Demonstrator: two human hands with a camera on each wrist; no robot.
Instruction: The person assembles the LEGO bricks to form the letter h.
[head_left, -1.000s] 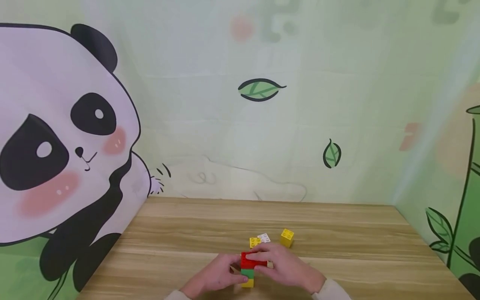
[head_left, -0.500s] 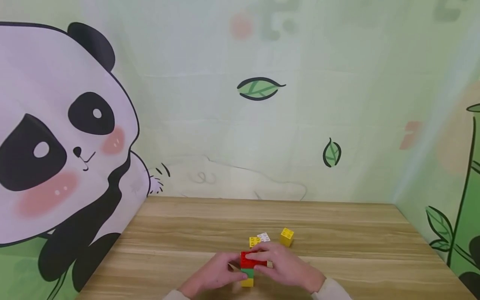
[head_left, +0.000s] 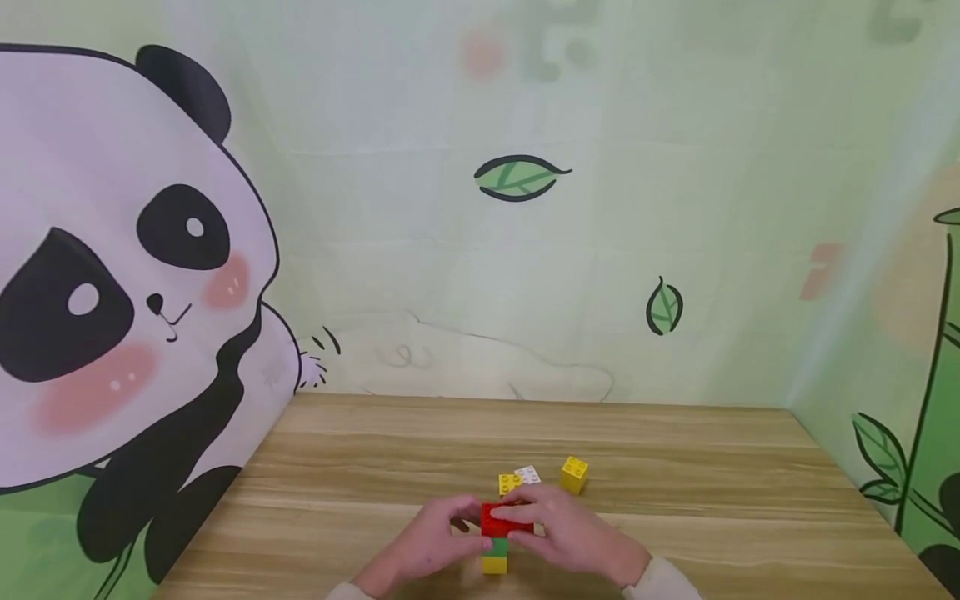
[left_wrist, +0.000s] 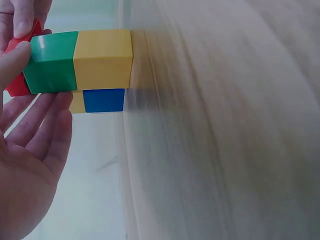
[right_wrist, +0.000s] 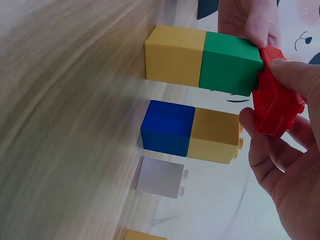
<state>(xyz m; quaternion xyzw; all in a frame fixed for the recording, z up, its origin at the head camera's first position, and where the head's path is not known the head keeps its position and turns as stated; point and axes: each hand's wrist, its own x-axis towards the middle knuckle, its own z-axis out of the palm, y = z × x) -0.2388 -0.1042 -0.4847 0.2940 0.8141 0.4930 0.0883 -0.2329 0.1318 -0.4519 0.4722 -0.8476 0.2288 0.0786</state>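
A small tower, with a yellow brick (head_left: 494, 566) below and a green brick (head_left: 496, 547) above it, stands on the table in front of me. Across its top lies a longer red brick (head_left: 506, 522), which juts out to the right past the green one. My right hand (head_left: 570, 533) pinches the red brick between thumb and fingers, as the right wrist view shows. My left hand (head_left: 427, 537) is loosely around the tower's left side, thumb tip at the green brick's edge. Its fingers (left_wrist: 40, 125) reach fairly straight along the tower's far side.
Behind the tower a yellow brick (right_wrist: 215, 135) sits on a blue brick (right_wrist: 167, 127). A white brick (head_left: 528, 474) is close to this pair, and a single yellow block (head_left: 574, 475) stands farther right. A panda-printed cloth hangs behind the wooden table (head_left: 375, 467).
The left thumb has drawn back slightly leftward, from over the tower's front to its left edge. The right hand and the red brick stay in place.
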